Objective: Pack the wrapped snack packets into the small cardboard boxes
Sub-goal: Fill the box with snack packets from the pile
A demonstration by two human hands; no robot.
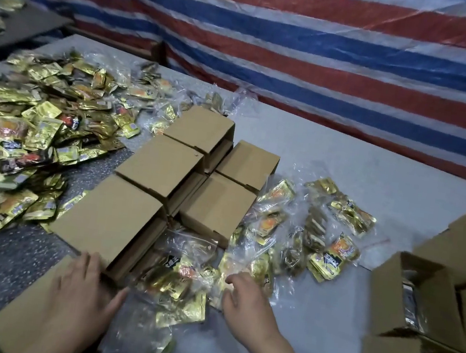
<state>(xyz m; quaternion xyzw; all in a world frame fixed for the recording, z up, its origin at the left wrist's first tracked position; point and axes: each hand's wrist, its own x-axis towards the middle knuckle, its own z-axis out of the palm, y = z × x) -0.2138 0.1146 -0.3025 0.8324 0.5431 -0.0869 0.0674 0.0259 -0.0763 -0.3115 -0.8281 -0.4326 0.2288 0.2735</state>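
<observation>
The left hand [84, 284] lies flat, fingers straight, on the lid of the nearest small cardboard box [29, 318], its thumb reaching toward a clear plastic bag of gold snack packets [176, 281] just beside it. The right hand [248, 299] rests palm down on the right edge of that same bag, fingers bent at the tips; whether they pinch the plastic or only press on it is hard to tell from this angle. Behind the hands, closed small cardboard boxes [159, 163] stand in two rows touching one another on the grey table [345, 167]. A large loose heap of gold foil packets [33, 132] covers the table's left side, and more bagged packets [322, 232] lie to the right of the rows. At the right edge an open box [409, 291] shows silvery wrapping inside, among other cartons. A red, white and blue striped tarpaulin [303, 37] hangs behind the table.
</observation>
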